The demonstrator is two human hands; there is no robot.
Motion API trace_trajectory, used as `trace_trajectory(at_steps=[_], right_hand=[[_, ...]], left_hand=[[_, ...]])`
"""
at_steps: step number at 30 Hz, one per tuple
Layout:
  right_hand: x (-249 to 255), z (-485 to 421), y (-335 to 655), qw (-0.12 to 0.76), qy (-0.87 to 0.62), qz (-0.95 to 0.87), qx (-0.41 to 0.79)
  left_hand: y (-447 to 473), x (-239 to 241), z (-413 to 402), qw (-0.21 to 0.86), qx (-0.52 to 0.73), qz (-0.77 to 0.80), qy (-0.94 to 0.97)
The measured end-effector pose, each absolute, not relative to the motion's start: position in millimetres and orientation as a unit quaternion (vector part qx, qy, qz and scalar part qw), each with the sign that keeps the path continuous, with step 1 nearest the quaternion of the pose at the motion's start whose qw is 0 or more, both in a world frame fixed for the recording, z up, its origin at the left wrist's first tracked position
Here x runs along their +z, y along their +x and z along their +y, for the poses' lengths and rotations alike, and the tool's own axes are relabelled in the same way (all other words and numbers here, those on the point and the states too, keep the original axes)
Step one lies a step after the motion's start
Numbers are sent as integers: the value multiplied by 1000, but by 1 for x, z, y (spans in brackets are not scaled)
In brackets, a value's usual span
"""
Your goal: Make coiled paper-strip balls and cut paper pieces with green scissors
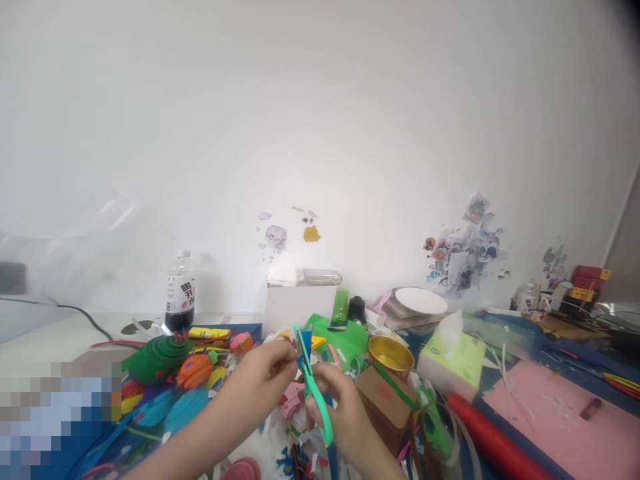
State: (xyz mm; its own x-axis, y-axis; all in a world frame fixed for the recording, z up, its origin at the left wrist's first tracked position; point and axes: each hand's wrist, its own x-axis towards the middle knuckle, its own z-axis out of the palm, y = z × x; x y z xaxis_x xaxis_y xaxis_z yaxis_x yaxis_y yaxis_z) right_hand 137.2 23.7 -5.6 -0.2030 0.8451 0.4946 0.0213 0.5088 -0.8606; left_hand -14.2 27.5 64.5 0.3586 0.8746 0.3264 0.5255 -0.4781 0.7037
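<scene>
Containers: a bottle (pixel 180 293) stands by the wall with dark liquid low in it; a tissue box (pixel 451 365) has one sheet rising from its slot; a gold tin (pixel 391 352) sits open-topped, its contents not discernible. Centre, above the cluttered table (pixel 545 413): the right hand (pixel 345 410) is closed round the handles of the green scissors (pixel 314 390) — long axis near upright, tips pointing up and slightly left, toward the wall. The left hand (pixel 267 377) pinches a blue paper strip (pixel 306 341) at the blades — the blade gap cannot be told.
</scene>
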Motion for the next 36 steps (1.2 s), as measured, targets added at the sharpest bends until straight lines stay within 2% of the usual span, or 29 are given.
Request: trace_trajectory(at_steps=[6,11,17,36], right_hand=[[-12,25,136,553,-318,-662,393],[-10,22,133,555,-312,-657,404],[-6,19,132,553,-309,-648,422],[-11,19,130,567,-287,-660,401]], left_hand=[[-15,61,29,275,383,427,772],[-16,54,35,219,414,425,774],[-17,53,35,182,385,440,790],[-10,54,24,194,423,432,773]])
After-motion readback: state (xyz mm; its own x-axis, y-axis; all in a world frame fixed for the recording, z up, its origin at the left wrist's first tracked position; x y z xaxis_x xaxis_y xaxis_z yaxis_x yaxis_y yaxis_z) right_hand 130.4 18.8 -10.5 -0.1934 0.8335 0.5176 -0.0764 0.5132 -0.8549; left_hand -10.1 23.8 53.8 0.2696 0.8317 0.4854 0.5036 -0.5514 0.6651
